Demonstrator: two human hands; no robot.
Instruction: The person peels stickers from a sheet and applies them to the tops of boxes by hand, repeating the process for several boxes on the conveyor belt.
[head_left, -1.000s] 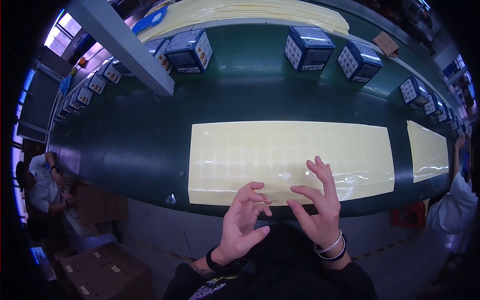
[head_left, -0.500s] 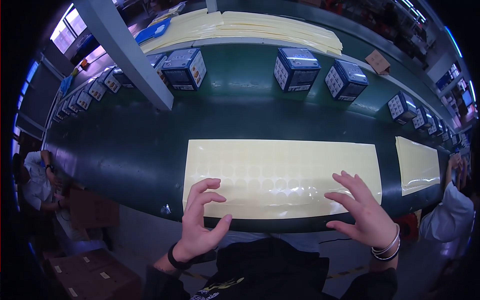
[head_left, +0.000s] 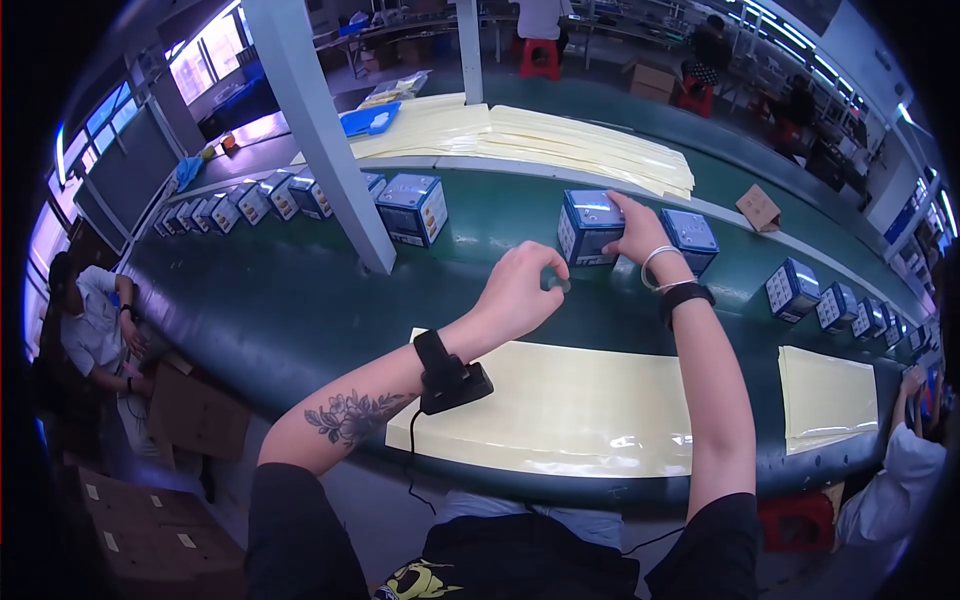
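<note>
My left hand is closed in a pinch over the green belt, just beyond the sheet. Between its thumb and fingertips is a small clear round sticker. My right hand grips a blue box by its right side, thumb low and fingers at the top edge. Below my forearms lies a pale yellow sticker sheet, glossy along its near edge and partly covered by my arms. A second blue box stands right behind my right wrist.
More blue boxes stand along the green belt, including one by the grey post. Yellow sheets are piled on the far ledge, another stack at right. Co-workers sit at both ends; a black cable hangs from my left wrist.
Both hands, open over the sheet before, have reached forward. My left now pinches a clear round sticker, and my right has taken hold of a blue box. The view has tilted up.
</note>
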